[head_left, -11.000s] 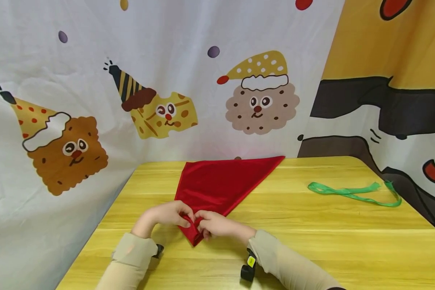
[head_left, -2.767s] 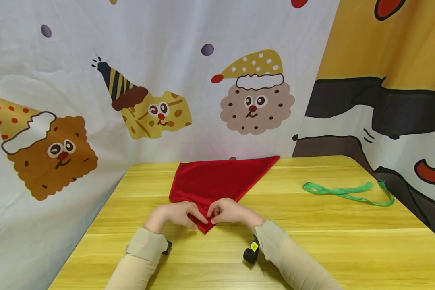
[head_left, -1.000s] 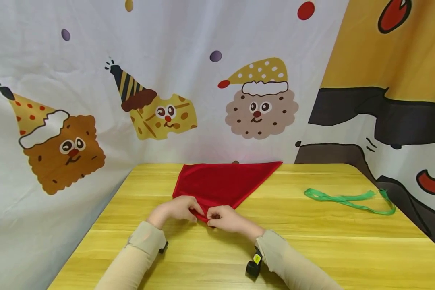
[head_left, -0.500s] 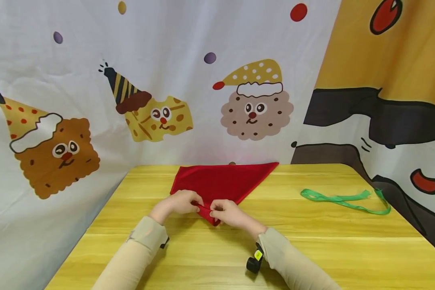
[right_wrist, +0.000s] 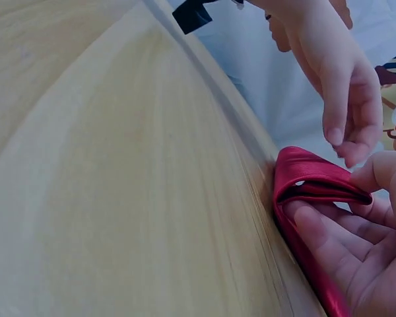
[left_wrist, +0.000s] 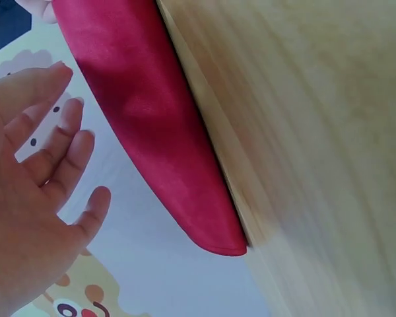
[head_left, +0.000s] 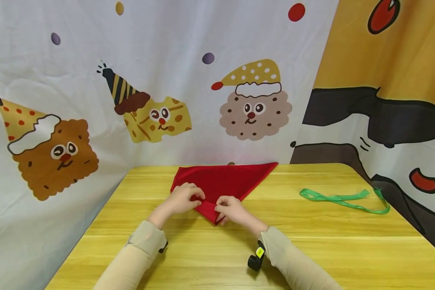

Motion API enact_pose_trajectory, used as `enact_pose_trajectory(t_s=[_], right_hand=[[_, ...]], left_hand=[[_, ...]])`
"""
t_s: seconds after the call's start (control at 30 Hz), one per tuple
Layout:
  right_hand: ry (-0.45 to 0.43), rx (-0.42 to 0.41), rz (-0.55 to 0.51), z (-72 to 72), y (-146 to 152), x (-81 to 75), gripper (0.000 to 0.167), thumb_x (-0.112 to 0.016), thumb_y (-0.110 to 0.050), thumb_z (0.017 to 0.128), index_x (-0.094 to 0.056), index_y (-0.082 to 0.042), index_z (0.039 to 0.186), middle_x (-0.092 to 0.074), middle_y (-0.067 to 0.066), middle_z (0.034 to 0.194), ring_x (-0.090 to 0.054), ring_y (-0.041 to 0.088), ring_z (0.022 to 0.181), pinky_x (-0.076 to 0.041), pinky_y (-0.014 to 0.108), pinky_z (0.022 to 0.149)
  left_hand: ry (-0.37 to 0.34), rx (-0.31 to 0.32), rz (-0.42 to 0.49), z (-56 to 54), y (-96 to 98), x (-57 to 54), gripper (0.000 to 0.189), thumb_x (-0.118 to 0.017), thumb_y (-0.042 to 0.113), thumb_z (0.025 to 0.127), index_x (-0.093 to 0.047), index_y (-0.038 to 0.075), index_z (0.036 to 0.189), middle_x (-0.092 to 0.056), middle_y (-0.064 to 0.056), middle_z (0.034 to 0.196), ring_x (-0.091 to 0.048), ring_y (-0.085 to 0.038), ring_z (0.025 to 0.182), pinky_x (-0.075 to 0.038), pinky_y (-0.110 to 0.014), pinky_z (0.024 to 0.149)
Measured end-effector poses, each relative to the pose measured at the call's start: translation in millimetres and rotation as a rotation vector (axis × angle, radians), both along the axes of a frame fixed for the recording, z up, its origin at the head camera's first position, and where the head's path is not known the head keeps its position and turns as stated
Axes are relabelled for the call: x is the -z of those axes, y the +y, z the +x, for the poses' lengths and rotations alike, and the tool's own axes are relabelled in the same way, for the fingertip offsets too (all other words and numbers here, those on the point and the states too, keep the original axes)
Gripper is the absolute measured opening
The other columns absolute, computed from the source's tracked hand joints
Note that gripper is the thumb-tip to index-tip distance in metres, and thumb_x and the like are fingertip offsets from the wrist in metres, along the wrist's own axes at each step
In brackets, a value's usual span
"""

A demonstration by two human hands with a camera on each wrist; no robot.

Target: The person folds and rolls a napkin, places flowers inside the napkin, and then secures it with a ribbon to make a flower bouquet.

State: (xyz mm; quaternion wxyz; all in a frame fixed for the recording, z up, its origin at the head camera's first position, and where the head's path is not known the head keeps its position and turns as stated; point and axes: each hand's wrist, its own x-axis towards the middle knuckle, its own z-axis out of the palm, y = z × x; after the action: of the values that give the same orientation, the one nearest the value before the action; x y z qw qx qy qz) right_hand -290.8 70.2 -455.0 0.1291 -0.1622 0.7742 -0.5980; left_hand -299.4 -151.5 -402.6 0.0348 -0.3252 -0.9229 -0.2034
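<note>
A red satin-like cloth [head_left: 222,181] lies on the wooden table [head_left: 348,257], its near end folded over into a flat band. My right hand [head_left: 233,210] pinches the right end of that band; in the right wrist view the thumb lies on top of the looped layers [right_wrist: 317,173], with fingers under and inside them. My left hand [head_left: 183,198] hovers just above the left part of the fold. The left wrist view shows its fingers [left_wrist: 69,155] spread, relaxed and apart from the cloth.
A green ribbon [head_left: 342,198] lies loosely looped on the right of the table. Behind the table hangs a printed curtain [head_left: 203,121] with cartoon biscuits and cheese. A small black camera [head_left: 254,262] sits at my right wrist.
The cloth's pointed near corner has been folded upward since the oldest frame. During the last half second my left hand has let go of the fold and lifted slightly; my right hand keeps its pinch.
</note>
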Motion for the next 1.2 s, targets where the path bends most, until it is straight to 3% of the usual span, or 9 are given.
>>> enact_pose_trajectory(t_s=[0.13, 0.43, 0.7, 0.93, 1.2], right_hand=[[-0.020, 0.022, -0.033, -3.5, 4.2, 1.4, 0.007, -0.059, -0.003, 0.089, -0.056, 0.003, 0.089, -0.067, 0.013, 0.077, -0.069, 0.030, 0.063, -0.055, 0.038, 0.052], [-0.074, 0.051, -0.001, -7.4, 13.2, 1.9, 0.007, -0.060, -0.001, 0.088, -0.058, 0.005, 0.088, -0.067, 0.015, 0.070, -0.068, 0.026, 0.058, -0.055, 0.035, 0.052], [-0.100, 0.037, 0.063, -8.5, 18.7, 4.1, 0.007, -0.063, -0.001, 0.088, -0.059, 0.004, 0.084, -0.067, 0.015, 0.068, -0.064, 0.020, 0.051, -0.054, 0.033, 0.050], [0.070, 0.048, 0.283, -8.5, 23.0, 4.3, 0.014, -0.070, -0.009, 0.085, -0.063, -0.003, 0.074, -0.060, 0.005, 0.056, -0.057, 0.013, 0.042, -0.050, 0.030, 0.043], [0.183, 0.083, 0.381, -8.7, 24.8, 2.7, 0.018, -0.077, -0.012, 0.079, -0.062, -0.007, 0.071, -0.057, 0.001, 0.053, -0.052, 0.011, 0.040, -0.045, 0.027, 0.039]], left_hand=[[-0.031, 0.034, 0.002, 2.0, -1.1, 1.1, 0.010, -0.069, 0.014, 0.089, -0.072, 0.019, 0.097, -0.060, 0.006, 0.095, -0.053, -0.016, 0.094, -0.037, -0.045, 0.080], [-0.139, 0.176, -0.086, 2.7, 0.0, 5.9, 0.021, -0.068, 0.013, 0.090, -0.073, 0.015, 0.110, -0.063, 0.002, 0.105, -0.055, -0.018, 0.100, -0.044, -0.039, 0.087], [-0.192, 0.195, -0.094, 3.0, 3.6, 6.7, 0.020, -0.068, 0.011, 0.090, -0.073, 0.012, 0.109, -0.063, 0.000, 0.105, -0.055, -0.020, 0.100, -0.045, -0.036, 0.088], [-0.280, 0.187, -0.105, 5.5, 6.4, 7.3, 0.025, -0.067, 0.011, 0.090, -0.072, 0.011, 0.115, -0.061, 0.000, 0.112, -0.054, -0.021, 0.106, -0.045, -0.036, 0.091], [-0.340, 0.174, -0.181, 10.7, 9.8, 8.7, 0.036, -0.067, 0.016, 0.089, -0.068, 0.018, 0.126, -0.053, -0.009, 0.131, -0.048, -0.026, 0.120, -0.041, -0.045, 0.098]])
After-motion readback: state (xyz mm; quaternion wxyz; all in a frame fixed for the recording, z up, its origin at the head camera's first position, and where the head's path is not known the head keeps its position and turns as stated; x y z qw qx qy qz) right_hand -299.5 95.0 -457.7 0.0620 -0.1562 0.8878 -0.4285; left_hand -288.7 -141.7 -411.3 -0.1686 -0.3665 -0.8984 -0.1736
